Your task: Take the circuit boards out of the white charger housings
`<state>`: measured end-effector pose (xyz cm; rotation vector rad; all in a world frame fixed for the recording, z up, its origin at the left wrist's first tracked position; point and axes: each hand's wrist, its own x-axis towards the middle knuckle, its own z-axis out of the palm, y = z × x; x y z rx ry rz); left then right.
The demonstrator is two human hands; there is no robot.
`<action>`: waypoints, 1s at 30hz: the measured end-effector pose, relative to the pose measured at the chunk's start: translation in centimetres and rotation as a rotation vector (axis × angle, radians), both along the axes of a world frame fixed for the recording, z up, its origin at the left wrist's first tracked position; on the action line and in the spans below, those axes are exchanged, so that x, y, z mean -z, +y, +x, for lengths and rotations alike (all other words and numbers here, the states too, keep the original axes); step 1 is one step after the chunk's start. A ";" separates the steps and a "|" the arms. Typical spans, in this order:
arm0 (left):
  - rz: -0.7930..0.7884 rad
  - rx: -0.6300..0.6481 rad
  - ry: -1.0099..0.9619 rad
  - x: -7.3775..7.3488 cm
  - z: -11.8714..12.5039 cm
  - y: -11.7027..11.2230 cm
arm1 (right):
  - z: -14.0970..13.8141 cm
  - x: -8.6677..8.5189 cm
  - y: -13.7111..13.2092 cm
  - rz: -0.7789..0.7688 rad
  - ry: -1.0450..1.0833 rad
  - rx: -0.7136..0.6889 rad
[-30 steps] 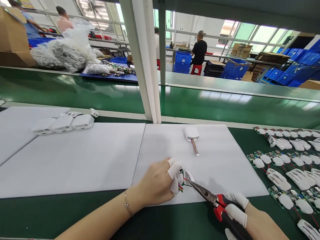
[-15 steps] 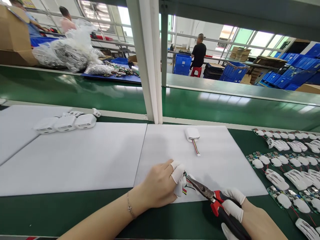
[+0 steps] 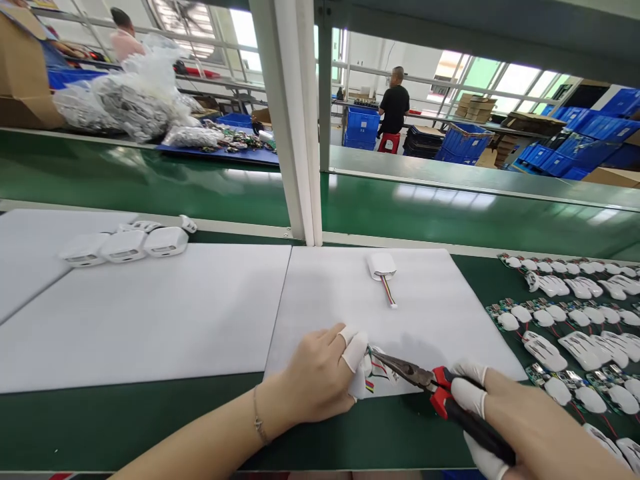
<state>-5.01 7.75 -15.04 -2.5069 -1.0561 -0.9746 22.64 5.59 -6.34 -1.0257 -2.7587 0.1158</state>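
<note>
My left hand (image 3: pixel 325 373), with white finger cots on its fingertips, is closed on a small white wired part (image 3: pixel 369 367). Fingers cover most of this part; a bit of green board and red, black and yellow wires show. In my right hand (image 3: pixel 487 397), also in finger cots, are long-nose pliers (image 3: pixel 415 375) with red and black handles. The tips of the pliers meet the part right beside my left fingertips. Beyond my hands, a white block (image 3: pixel 381 265) with a multicoloured cable and small white plug lies on the white foam sheet (image 3: pixel 330 287).
Rows of circuit boards with white round pieces (image 3: pixel 550 317) and white shells (image 3: pixel 545 350) lie at the right. Several white housings (image 3: pixel 166 241) sit at the back left. A white post (image 3: pixel 300 120) rises behind the sheets. One person (image 3: pixel 394 103) sits beyond, near blue crates (image 3: pixel 361 127).
My right hand and the pliers have shifted slightly right and the pliers lie flatter. The left hand keeps its hold. The whole view has moved a little.
</note>
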 end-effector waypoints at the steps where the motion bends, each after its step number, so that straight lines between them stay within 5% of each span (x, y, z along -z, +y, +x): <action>1: 0.011 0.000 -0.016 -0.1 0.1 -0.1 | -0.1 -0.6 0.4 0.017 -0.035 -0.004; 6: 0.002 0.014 -0.056 0.6 0.5 -0.4 | -1.1 -2.8 3.1 -0.027 -0.251 -0.119; 11: -0.081 0.035 -0.003 1.7 0.8 -0.3 | -2.0 -3.2 5.5 -0.204 -0.425 -0.139; 30: -0.188 0.012 0.008 1.7 1.0 -0.2 | -2.3 -2.4 8.2 -0.300 -0.389 -0.163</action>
